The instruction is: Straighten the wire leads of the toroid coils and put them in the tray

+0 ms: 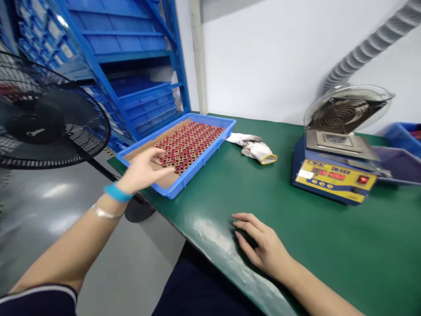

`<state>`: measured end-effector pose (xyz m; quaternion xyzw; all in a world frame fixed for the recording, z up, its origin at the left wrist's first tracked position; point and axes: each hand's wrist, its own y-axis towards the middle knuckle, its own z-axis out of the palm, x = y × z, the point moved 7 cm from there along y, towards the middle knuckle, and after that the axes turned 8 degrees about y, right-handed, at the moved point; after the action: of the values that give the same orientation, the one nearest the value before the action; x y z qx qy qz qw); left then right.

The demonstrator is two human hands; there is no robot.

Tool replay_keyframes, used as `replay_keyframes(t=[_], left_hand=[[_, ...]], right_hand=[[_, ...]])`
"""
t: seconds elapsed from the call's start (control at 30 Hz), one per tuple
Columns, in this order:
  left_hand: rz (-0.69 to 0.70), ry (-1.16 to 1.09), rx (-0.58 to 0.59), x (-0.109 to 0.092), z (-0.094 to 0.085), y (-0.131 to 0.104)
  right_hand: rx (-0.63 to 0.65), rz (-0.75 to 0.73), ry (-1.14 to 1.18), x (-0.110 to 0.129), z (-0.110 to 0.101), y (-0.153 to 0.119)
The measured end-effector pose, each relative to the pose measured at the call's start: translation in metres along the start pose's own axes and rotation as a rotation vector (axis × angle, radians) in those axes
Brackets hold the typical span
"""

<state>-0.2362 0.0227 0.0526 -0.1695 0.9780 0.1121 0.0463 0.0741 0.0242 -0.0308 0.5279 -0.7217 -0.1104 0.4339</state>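
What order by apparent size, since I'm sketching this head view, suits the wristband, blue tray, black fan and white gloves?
Largest to smallest:
black fan, though cut off by the picture's edge
blue tray
white gloves
turquoise wristband

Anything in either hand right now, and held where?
Nothing visibly held. Left hand is open over the near end of the blue tray; right hand is empty, fingers loosely curled.

White wall behind the green-topped table. Blue metal rack at left, loaded with blue bins. Gray floor reflects light in bright patches.
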Motion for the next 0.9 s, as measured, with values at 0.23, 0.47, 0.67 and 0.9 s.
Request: replay_keyframes(t=[0.23,0.47,0.67,0.9], left_hand=[[0.022,0.187,0.350,0.002,0.040,0.027],[-0.182,0.283,0.470,0.017,0.056,0.025],[-0.192,0.236,0.460,0.015,0.074,0.036],[-0.226,0.224,0.411,0.014,0.077,0.040]], right_hand=[[0.011,0.053,-0.009,-0.006,-0.006,0.003],[0.003,0.052,-0.021,-0.009,-0.007,0.004],[0.003,0.053,-0.004,-0.010,-0.007,0.005],[0.041,0.085,-0.007,-0.015,-0.003,0.002]])
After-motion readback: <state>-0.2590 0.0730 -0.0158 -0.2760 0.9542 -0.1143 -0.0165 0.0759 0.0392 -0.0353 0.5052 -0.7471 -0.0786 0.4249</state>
